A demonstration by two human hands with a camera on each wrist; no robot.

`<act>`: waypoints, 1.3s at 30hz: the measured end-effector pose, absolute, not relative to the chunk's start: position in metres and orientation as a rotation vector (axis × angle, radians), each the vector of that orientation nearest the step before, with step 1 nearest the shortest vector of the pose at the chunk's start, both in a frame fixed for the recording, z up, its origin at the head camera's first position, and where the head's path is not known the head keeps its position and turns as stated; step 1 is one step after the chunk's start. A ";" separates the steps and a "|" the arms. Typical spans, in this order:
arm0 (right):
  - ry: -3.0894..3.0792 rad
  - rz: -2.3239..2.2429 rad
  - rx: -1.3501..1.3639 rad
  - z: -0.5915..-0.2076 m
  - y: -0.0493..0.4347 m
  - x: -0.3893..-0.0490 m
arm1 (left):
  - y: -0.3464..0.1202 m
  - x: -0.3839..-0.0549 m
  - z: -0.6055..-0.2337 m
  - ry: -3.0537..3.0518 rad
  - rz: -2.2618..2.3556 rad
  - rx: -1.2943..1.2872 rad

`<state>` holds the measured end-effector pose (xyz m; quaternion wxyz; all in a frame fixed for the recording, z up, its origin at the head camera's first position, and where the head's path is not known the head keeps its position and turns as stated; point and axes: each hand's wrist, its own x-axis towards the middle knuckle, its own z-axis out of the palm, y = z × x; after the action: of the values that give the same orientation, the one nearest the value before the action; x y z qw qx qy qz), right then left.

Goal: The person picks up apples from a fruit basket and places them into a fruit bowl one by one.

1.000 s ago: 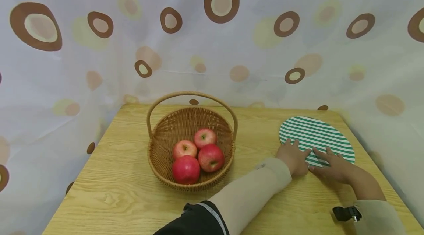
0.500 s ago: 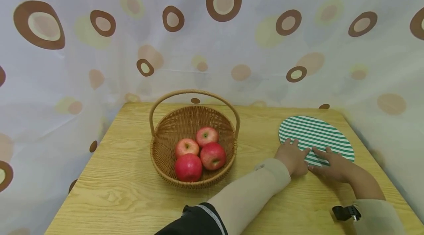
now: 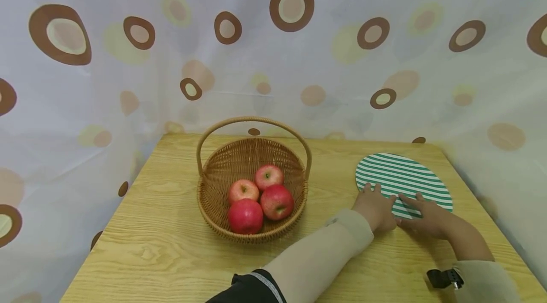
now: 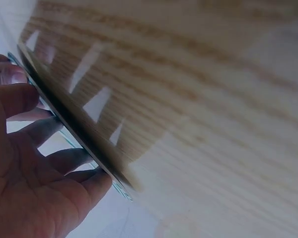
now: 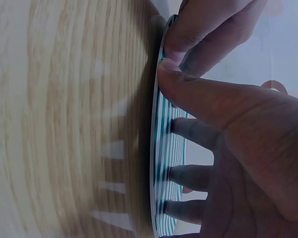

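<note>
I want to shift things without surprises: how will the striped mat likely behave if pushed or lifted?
The striped mat is probably fairly stiff, since its edge shows no obvious sag in the wrist views. It looks thin, so likely light for its width. Lying low on a table glossy enough to show reflections, it may slide rather than tip.

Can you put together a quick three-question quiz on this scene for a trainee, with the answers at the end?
1. How many apples are in the wicker basket?
2. What are the person's left grip and right grip both touching?
A) the basket handle
B) the striped mat
C) an apple
3. True or false: the striped mat lies inside the wicker basket.

Key:
1. Four.
2. B.
3. False; it lies on the wooden table, to the right of the basket in the head view.
</note>
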<state>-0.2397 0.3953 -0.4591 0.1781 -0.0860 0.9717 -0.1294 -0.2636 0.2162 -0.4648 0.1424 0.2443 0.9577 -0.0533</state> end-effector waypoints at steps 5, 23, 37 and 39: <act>2.759 -0.362 -0.262 -0.460 0.392 -0.238 | 0.213 -0.261 -0.465 2.762 -0.154 0.696; 2.716 -0.414 -0.251 -0.464 0.373 -0.232 | 0.191 -0.248 -0.468 2.755 -0.086 0.667; 2.744 -0.379 -0.289 -0.460 0.359 -0.228 | 0.180 -0.244 -0.467 2.722 -0.079 0.629; 2.743 -0.380 -0.285 -0.460 0.356 -0.228 | 0.178 -0.243 -0.466 2.721 -0.086 0.628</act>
<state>-0.2276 0.3560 -0.4602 0.1781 -0.1009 0.9696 -0.1343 -0.2433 0.1775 -0.4660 0.1731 0.2215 0.9592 -0.0303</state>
